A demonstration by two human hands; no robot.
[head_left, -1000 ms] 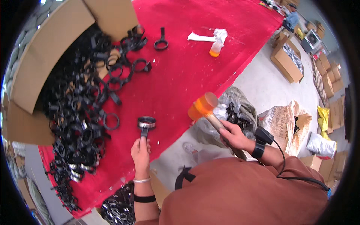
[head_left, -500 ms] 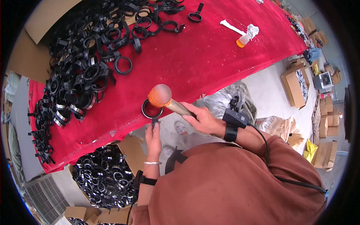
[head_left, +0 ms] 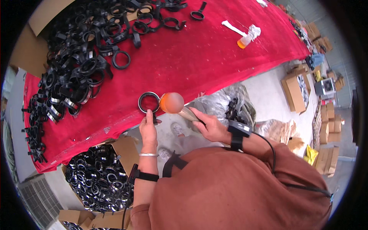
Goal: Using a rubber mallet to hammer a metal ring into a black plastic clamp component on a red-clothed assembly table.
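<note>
My left hand (head_left: 148, 132) grips the short arm of a black ring-shaped bracket (head_left: 140, 104) at the near edge of the red-covered table (head_left: 172, 57). The ring's opening faces up, and red cloth shows through it. My right hand (head_left: 212, 128) is wrapped round the handle of a mallet (head_left: 171, 102) with an orange head and a pale, rounded face. The mallet head is just right of the ring, at the table's edge. Whether the two touch is hard to tell.
A heap of black ring brackets (head_left: 88, 65) covers the table's left side. Below the edge stands an open carton (head_left: 126, 151) full of similar rings. A second orange-headed mallet (head_left: 241, 43), partly wrapped in white, lies far right. Clear plastic sheeting (head_left: 214, 100) is on the floor.
The mallet head has moved from over the ring's upper right edge to the ring's right side. My left hand and the bracket have shifted slightly left and up in the view.
</note>
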